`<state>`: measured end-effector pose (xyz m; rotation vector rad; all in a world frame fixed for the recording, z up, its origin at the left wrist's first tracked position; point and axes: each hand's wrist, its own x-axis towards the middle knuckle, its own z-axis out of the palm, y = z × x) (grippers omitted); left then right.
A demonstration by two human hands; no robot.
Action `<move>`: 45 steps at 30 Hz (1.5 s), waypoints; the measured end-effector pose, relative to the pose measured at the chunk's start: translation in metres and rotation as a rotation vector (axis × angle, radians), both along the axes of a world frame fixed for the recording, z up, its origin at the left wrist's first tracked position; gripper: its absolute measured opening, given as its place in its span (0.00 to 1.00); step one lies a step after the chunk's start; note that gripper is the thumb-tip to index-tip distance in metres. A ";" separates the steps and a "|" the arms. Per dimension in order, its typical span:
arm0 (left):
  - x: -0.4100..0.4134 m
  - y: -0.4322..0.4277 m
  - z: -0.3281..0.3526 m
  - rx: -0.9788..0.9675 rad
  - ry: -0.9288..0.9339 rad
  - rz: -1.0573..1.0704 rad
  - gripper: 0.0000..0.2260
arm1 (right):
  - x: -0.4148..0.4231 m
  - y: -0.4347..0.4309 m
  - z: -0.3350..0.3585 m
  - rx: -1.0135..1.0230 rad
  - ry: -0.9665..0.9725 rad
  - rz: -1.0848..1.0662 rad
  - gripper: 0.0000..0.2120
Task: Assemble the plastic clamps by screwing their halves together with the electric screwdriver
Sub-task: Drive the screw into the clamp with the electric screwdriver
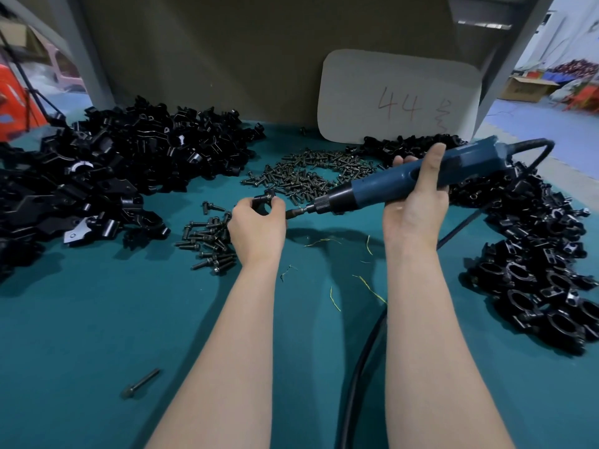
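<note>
So the teal mat runs back to a grey panel along the top of the frame, with a pale card marked "44" leaning on it. The widest stretch of bare mat is at lower left, with one long loose bolt lying on it, plus the strip between the forearms at bottom centre. The sides are hemmed in. A heap of clamp halves sits at upper left, and a trail of assembled clamps runs down the right edge.

Everything plastic is glossy black and chunky with curved saddles. The screws are dull dark metal, scattered top centre, with a smaller bunch just left of the left hand. A thick black cable snakes down to the bottom edge.

The left hand, mid-frame, pinches a small black clamp between its curled fingertips and thumb. The right hand is wrapped around the blue electric screwdriver, thumb up along the body. The bit points left, its tip right beside the left hand; can't tell if it's actually seated in a screw.
</note>
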<state>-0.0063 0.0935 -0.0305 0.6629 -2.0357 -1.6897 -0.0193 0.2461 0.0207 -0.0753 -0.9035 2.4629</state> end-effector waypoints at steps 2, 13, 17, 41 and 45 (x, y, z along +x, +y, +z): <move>-0.001 0.001 0.000 -0.022 0.002 -0.013 0.08 | 0.000 0.000 -0.001 0.009 -0.016 -0.030 0.11; -0.003 0.002 -0.002 0.075 0.027 -0.027 0.09 | -0.001 0.002 -0.003 0.013 -0.053 -0.074 0.16; -0.004 0.002 -0.002 0.079 0.026 -0.026 0.08 | -0.001 0.002 -0.002 0.000 -0.058 -0.073 0.16; 0.000 -0.001 0.012 0.766 0.200 -0.148 0.03 | -0.017 0.014 -0.031 0.864 -0.765 -0.038 0.51; 0.000 0.003 0.010 0.658 0.215 -0.219 0.01 | -0.016 0.009 -0.039 1.210 -0.960 -0.088 0.47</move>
